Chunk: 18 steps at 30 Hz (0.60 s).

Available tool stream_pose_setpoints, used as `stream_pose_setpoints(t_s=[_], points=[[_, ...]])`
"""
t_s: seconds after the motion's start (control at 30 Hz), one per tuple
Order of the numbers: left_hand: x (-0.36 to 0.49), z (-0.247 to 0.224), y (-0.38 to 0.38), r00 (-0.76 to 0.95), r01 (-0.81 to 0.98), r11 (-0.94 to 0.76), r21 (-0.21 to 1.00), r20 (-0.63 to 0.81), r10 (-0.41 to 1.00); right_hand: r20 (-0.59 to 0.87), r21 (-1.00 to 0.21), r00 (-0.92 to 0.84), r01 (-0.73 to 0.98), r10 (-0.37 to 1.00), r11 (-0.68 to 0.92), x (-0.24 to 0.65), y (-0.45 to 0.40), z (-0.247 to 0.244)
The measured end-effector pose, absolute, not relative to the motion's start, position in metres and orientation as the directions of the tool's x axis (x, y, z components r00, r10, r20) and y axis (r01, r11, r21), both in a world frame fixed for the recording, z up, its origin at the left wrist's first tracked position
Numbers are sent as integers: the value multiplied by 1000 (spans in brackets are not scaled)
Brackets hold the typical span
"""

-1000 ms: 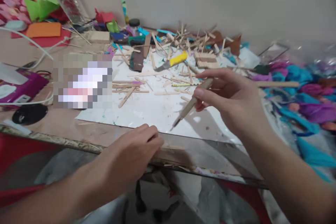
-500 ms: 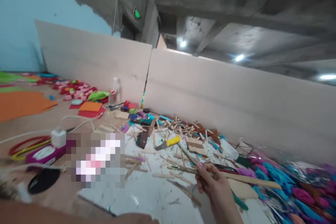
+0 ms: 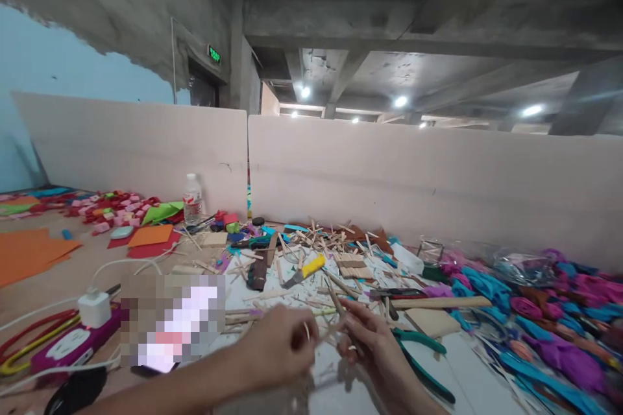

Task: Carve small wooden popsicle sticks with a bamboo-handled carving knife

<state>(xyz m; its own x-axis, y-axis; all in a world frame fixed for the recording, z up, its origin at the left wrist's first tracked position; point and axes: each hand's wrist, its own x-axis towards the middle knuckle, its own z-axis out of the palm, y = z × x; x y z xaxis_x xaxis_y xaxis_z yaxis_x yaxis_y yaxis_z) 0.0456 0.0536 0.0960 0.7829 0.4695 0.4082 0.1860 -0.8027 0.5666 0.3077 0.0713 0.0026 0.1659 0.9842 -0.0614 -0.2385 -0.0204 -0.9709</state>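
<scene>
My right hand (image 3: 372, 343) is closed round a thin wooden stick (image 3: 335, 301), whose upper end points up and left. My left hand (image 3: 280, 347) is beside it with thumb and fingers pinched together. A small pale strip shows at those fingers, too blurred to name. Beneath both hands lies a white board (image 3: 335, 376) strewn with wood slivers. Green-handled pliers (image 3: 423, 356) rest just right of my right hand. Beyond my hands lie a yellow-handled knife (image 3: 309, 268) and a small panel of wooden sticks (image 3: 353, 266).
Blue, pink and purple fabric scraps (image 3: 559, 350) are heaped at the right. To the left are a phone with a blurred screen (image 3: 180, 331), a purple power strip (image 3: 73, 343) and cables. A plastic bottle (image 3: 193, 201) stands before the pale partition (image 3: 389, 175).
My left hand has come up from the bottom edge to beside my right hand. My right hand has moved slightly left, still holding a stick. The view has levelled and shifted.
</scene>
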Motion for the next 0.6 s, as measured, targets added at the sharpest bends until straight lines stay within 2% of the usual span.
stream_pose_setpoints(t_s=[0.1,0.23,0.37,0.6], points=[[62,84,93,688,146,-644,751,390,612,-73,-974,139,-222,988,-41,293,58,10],[69,54,122,588,84,-340,937,229,775,-87,-987,123,-144,989,-69,279,45,15],[63,36,123,541,38,-146,989,102,835,-22,-1000,204,-7,979,-21,282,45,12],[55,30,120,571,20,5,1000,-15,821,100,-950,190,310,977,37,287,46,14]])
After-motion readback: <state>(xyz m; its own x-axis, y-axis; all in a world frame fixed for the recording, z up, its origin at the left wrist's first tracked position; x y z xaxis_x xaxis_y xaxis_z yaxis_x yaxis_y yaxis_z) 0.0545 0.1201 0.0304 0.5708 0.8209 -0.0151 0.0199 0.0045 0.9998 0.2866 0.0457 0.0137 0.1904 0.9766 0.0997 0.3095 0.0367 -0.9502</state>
